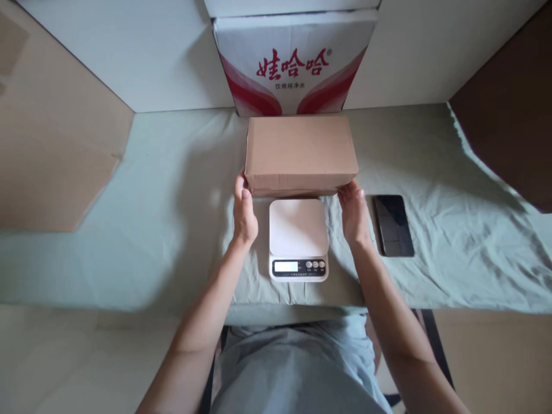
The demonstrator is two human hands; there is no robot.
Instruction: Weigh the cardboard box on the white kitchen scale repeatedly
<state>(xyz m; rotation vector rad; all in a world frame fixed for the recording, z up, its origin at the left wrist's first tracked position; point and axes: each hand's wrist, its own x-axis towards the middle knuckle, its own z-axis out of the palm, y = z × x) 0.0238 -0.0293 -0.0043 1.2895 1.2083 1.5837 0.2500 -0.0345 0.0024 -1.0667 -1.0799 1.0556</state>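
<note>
A brown cardboard box (301,146) lies lengthwise across the cloth-covered table, just beyond a white kitchen scale (298,228). My left hand (245,215) is at the box's near left corner, fingers along its side and partly hidden. At the near right corner, my right hand (353,214) has its fingertips against the box's lower edge. Both hands grip the box between them. The scale's display is lit, but its reading is too faint to make out. Nothing rests on its plate.
A black smartphone (394,225) lies right of my right hand. Behind the brown box stands a white and red carton (297,63) with Chinese lettering. Large cardboard panels flank the table at left (56,132) and right (509,109). The green cloth (150,190) is wrinkled.
</note>
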